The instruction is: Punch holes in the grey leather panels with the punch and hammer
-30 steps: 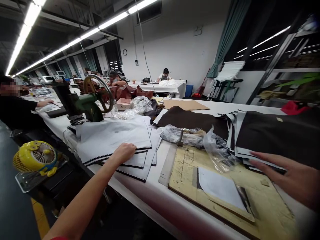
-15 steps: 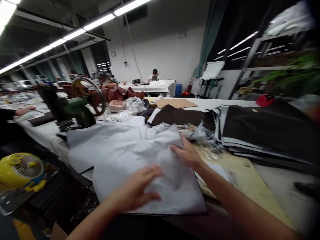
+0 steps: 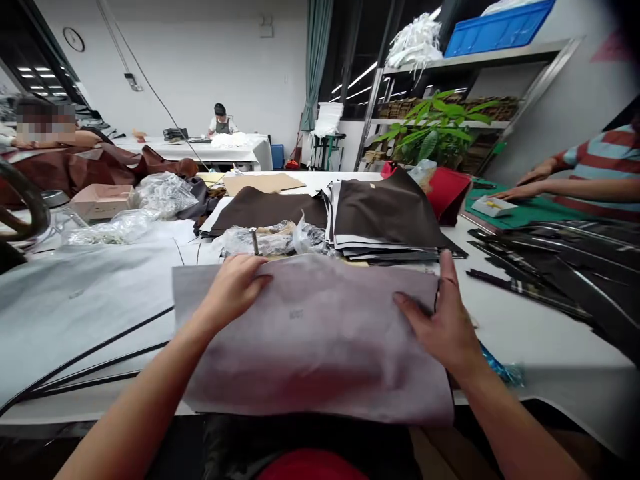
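Observation:
A grey-lavender fabric panel (image 3: 320,340) with a dark edge and a small printed mark spans the table's front in both my hands. At its upper left edge, my left hand (image 3: 235,290) is closed, thumb on the near face and fingers over the top. My right hand (image 3: 445,320) grips the right edge, thumb on the face, with the other fingers partly hidden behind it. To the left lies a larger pale sheet (image 3: 100,293) with several thin dark strips (image 3: 100,360) at its right side.
Behind the panel are crumpled plastic bags (image 3: 280,239) and a stack of dark brown panels (image 3: 385,207). A handwheel (image 3: 30,200) stands at the far left. Dark strips (image 3: 560,267) lie at right, near a co-worker's hands (image 3: 530,187) on a green mat (image 3: 545,212).
The view has swung right. The pale sheet that my hands were on is now at the left, and both hands have hold of a separate grey panel.

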Demonstrator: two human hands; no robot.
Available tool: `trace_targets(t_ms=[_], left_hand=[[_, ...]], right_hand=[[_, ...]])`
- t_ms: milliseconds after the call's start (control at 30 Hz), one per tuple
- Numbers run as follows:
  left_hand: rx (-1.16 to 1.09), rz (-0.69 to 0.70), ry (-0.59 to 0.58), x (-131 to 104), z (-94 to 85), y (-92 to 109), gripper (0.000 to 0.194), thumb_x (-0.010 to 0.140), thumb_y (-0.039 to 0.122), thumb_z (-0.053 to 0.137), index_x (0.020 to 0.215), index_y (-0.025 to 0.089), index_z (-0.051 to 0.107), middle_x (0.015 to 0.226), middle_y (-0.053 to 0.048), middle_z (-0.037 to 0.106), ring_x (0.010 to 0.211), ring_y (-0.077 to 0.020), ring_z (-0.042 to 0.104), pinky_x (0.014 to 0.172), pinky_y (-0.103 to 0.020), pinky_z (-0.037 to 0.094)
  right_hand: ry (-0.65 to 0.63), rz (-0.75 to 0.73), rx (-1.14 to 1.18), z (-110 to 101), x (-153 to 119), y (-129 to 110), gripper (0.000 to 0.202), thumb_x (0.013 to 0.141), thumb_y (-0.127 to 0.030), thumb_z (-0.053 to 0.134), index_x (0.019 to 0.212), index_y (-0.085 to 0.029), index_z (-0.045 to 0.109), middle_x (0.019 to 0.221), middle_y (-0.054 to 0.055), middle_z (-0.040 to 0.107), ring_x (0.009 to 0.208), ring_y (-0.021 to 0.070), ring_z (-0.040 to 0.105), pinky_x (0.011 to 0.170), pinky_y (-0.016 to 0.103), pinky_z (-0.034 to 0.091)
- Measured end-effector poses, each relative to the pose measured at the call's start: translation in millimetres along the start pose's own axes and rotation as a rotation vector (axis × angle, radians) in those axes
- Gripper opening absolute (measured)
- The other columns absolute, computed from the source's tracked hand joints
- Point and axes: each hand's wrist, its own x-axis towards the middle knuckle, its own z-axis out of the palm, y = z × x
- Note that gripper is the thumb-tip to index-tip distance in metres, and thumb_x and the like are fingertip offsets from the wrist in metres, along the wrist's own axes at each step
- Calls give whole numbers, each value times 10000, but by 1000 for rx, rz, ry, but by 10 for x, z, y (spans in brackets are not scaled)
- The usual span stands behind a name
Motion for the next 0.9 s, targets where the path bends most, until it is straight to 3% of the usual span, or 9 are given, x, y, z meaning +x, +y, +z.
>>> trace_targets(t_ms=[67, 133, 200, 300, 433, 533, 667, 800, 900], left_hand=[[103, -1, -34, 289, 240, 219, 268, 941, 244, 646, 1198, 173, 677, 1167, -105, 711, 1176, -297, 627, 1118, -467, 421], [166, -34, -29, 316, 459, 389, 454, 902, 224, 702, 1332, 111, 607, 1368, -192, 619, 1350, -367, 516, 1201, -555, 304], [175, -1, -52, 120, 618, 539, 706, 897, 351, 737, 1480, 65, 460, 1572, -250, 407, 1492, -409, 329, 1234, -597, 225], [84, 195, -242, -315, 758, 706, 993, 869, 735, 611, 1574, 98, 323, 1659, -204, 253, 1538, -379, 246, 1239, -562, 269], [-16, 263, -371, -591, 839, 772, 1064, 847, 887, 383, 1618, 169, 236, 1677, -113, 222, 1547, -336, 234, 1255, -563, 243], [-21, 258, -340, -564, 855, 740, 1085, 838, 902, 348, 1620, 160, 228, 1676, -104, 218, 1548, -325, 235, 1261, -556, 227], [28, 338, -243, -528, 968, 652, 997, 892, 843, 380, 1599, 147, 285, 1640, -111, 325, 1518, -309, 321, 1242, -521, 290], [186, 412, -87, -524, 1169, 573, 545, 1054, 462, 462, 1513, 170, 437, 1548, -80, 500, 1407, -284, 500, 1143, -464, 454], [250, 405, 9, -513, 1245, 564, 447, 1040, 383, 495, 1442, 187, 514, 1435, -120, 609, 1288, -306, 608, 1039, -465, 542]], right_hand=[[-89, 96, -151, 96, 231, 264, 968, 919, -523, 619, 1660, -220, 75, 1492, 182, 531, 1209, 393, 636, 948, 489, 545], [-257, 119, -234, 189, 317, 479, 904, 943, -483, 577, 1657, -183, 110, 1396, 202, 613, 1119, 396, 683, 902, 490, 559], [-342, 71, -311, 242, 310, 626, 858, 963, -451, 536, 1648, -121, 138, 1307, 221, 663, 1070, 393, 697, 867, 489, 569], [-250, -115, -439, 274, 364, 631, 724, 975, -438, 512, 1592, -100, 341, 1320, 227, 637, 1132, 417, 642, 886, 542, 555], [-172, -442, -210, 533, 883, 63, 396, 1012, -354, 495, 1298, -159, 686, 1303, 143, 660, 1203, 332, 596, 1051, 497, 485], [-424, -540, 88, 1070, 1443, -673, 314, 1005, -274, 543, 1258, -199, 714, 1334, 80, 666, 1255, 241, 582, 1115, 368, 438], [-683, -475, 75, 2007, 1937, -1492, 264, 1002, -219, 556, 1182, -253, 745, 1280, 31, 707, 1177, 196, 647, 1024, 288, 487], [-794, -334, -77, 2681, 2013, -1827, 195, 958, -335, 690, 1049, -165, 724, 1100, 75, 729, 1030, 232, 689, 939, 440, 551], [-819, -254, -72, 2877, 1974, -1840, 231, 961, -367, 695, 1038, -150, 696, 1082, 70, 707, 1008, 220, 682, 920, 440, 560]])
